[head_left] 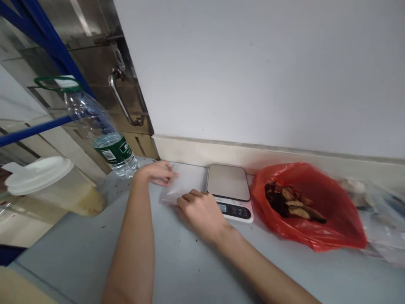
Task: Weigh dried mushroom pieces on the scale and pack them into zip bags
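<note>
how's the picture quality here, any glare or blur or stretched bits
In the head view, glare marks the door handle; in the head view, a soft shadow lies by the right forearm; in the head view, the clear bags at the right edge look smeared and stretched; also in the head view, the scale's display is too soft to read surely.

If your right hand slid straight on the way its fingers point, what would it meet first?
The clear plastic bag, right at the fingertips of the right hand; past it, probably the left hand, though depth is hard to judge.
</note>
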### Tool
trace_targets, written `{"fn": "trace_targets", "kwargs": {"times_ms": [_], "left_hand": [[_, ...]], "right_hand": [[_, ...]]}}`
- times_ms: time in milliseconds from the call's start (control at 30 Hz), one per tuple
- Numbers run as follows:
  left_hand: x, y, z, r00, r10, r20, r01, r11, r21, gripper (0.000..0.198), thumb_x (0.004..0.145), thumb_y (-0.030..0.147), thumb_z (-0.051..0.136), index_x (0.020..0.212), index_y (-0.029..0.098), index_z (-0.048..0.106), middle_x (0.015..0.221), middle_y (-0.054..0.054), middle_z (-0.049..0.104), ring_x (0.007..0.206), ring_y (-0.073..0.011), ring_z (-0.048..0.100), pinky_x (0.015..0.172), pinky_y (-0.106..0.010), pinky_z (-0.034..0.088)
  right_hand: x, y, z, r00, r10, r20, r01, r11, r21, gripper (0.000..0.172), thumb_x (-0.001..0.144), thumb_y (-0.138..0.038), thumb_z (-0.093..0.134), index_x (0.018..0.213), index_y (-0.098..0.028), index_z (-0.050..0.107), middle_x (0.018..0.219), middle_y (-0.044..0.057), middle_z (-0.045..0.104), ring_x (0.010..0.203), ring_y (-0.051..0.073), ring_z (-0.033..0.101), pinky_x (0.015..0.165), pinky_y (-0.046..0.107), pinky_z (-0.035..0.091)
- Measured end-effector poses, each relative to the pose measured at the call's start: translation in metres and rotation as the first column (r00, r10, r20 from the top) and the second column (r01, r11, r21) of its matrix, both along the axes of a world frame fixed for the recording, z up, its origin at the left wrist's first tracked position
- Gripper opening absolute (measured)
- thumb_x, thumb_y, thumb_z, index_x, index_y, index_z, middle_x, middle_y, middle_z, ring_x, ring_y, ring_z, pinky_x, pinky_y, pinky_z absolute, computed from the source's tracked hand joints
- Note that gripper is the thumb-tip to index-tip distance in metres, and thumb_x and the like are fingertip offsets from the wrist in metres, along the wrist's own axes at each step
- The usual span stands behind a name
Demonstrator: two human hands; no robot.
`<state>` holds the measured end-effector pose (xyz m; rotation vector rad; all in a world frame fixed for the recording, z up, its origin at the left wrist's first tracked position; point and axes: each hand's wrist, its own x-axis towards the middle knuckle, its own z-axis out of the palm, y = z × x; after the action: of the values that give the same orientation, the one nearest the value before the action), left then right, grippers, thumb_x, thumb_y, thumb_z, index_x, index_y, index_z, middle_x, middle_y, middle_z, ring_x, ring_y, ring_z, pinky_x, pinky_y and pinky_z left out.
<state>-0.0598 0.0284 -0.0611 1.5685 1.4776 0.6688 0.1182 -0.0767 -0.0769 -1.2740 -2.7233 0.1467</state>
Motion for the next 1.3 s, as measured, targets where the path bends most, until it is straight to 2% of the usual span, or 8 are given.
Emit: {"fn": "trace_targets", "kwargs": {"times_ms": [167, 300, 567, 767, 900, 967, 1133, 1300], "left_hand": [[0.008, 0.017, -0.006, 0.948, -0.132, -0.290, 0.105, 0.989, -0.107, 0.037, 0.042, 0.020, 0.083, 0.059, 0.024, 0.049, 0.051, 0.010, 0.049, 0.057, -0.0152, 0.054, 0.056, -0.024, 0.048], [0.028, 0.019, -0.004, 0.879, -0.272, -0.392, 0.254, 0.962, -0.097, 0.031, 0.053, 0.017, 0.075, 0.082, 0.024, 0.066, 0.066, 0.008, 0.056, 0.067, -0.0152, 0.056, 0.061, -0.022, 0.043], [0.060, 0.011, 0.000, 0.727, -0.426, -0.539, 0.376, 0.903, -0.206, 0.094, 0.062, 0.042, 0.084, 0.151, 0.032, 0.054, 0.136, -0.005, 0.070, 0.110, -0.0287, 0.069, 0.084, -0.028, 0.051], [0.071, 0.003, 0.019, 0.660, -0.400, -0.636, 0.369, 0.910, -0.189, 0.106, 0.066, 0.041, 0.081, 0.162, 0.024, 0.038, 0.140, -0.013, 0.069, 0.108, -0.0316, 0.073, 0.087, -0.033, 0.053], [0.087, -0.010, 0.046, 0.638, -0.333, -0.694, 0.390, 0.917, -0.082, 0.079, 0.082, 0.042, 0.067, 0.157, 0.022, 0.048, 0.117, -0.011, 0.078, 0.105, -0.0329, 0.073, 0.092, -0.038, 0.052], [0.102, -0.018, 0.058, 0.671, -0.312, -0.672, 0.446, 0.894, 0.030, 0.065, 0.089, 0.043, 0.060, 0.151, 0.024, 0.055, 0.113, -0.009, 0.078, 0.101, -0.0292, 0.073, 0.089, -0.036, 0.052], [0.160, -0.040, 0.066, 0.810, -0.390, -0.438, 0.569, 0.704, 0.426, 0.039, 0.095, 0.035, 0.056, 0.130, 0.023, 0.070, 0.104, -0.005, 0.077, 0.094, -0.0219, 0.072, 0.083, -0.032, 0.054], [0.214, -0.061, 0.046, 0.689, -0.549, -0.473, 0.719, 0.439, 0.538, 0.024, 0.099, 0.021, 0.054, 0.109, 0.022, 0.075, 0.114, -0.006, 0.075, 0.101, -0.0210, 0.069, 0.087, -0.032, 0.055]], "right_hand": [[0.001, 0.003, -0.007, 1.000, -0.017, 0.013, 0.019, 0.994, -0.109, 0.030, 0.100, -0.009, 0.051, 0.113, -0.017, 0.077, 0.114, 0.011, 0.079, 0.111, 0.026, 0.069, 0.083, 0.034, 0.054], [0.005, 0.004, -0.007, 0.997, -0.062, -0.038, 0.055, 0.984, -0.172, 0.030, 0.102, -0.013, 0.050, 0.113, -0.019, 0.077, 0.117, 0.010, 0.078, 0.113, 0.026, 0.068, 0.086, 0.034, 0.053], [0.032, 0.000, -0.005, 0.970, 0.052, -0.236, -0.114, 0.959, -0.260, 0.025, 0.092, -0.005, 0.059, 0.107, -0.015, 0.077, 0.117, 0.013, 0.077, 0.112, 0.026, 0.070, 0.094, 0.035, 0.052], [0.092, -0.026, 0.038, 0.857, 0.001, -0.516, -0.140, 0.963, -0.230, 0.022, 0.096, -0.016, 0.061, 0.109, -0.020, 0.078, 0.114, 0.006, 0.080, 0.106, 0.021, 0.073, 0.094, 0.032, 0.054], [0.153, -0.038, 0.078, 0.854, -0.241, -0.462, 0.128, 0.957, -0.261, 0.025, 0.097, -0.032, 0.057, 0.102, -0.022, 0.079, 0.095, 0.005, 0.081, 0.075, 0.020, 0.073, 0.065, 0.030, 0.055], [0.185, -0.041, 0.089, 0.827, -0.340, -0.448, 0.265, 0.938, -0.223, 0.029, 0.094, -0.039, 0.056, 0.095, -0.023, 0.080, 0.093, 0.006, 0.082, 0.078, 0.022, 0.074, 0.069, 0.034, 0.057], [0.261, -0.046, 0.091, 0.634, -0.627, -0.454, 0.655, 0.746, -0.116, 0.028, 0.084, -0.040, 0.061, 0.094, -0.022, 0.081, 0.098, 0.010, 0.083, 0.084, 0.028, 0.077, 0.078, 0.041, 0.062], [0.328, -0.058, 0.075, 0.411, -0.815, -0.408, 0.872, 0.482, -0.084, 0.029, 0.080, -0.033, 0.061, 0.100, -0.024, 0.081, 0.105, 0.011, 0.082, 0.092, 0.031, 0.078, 0.088, 0.047, 0.062]]}}
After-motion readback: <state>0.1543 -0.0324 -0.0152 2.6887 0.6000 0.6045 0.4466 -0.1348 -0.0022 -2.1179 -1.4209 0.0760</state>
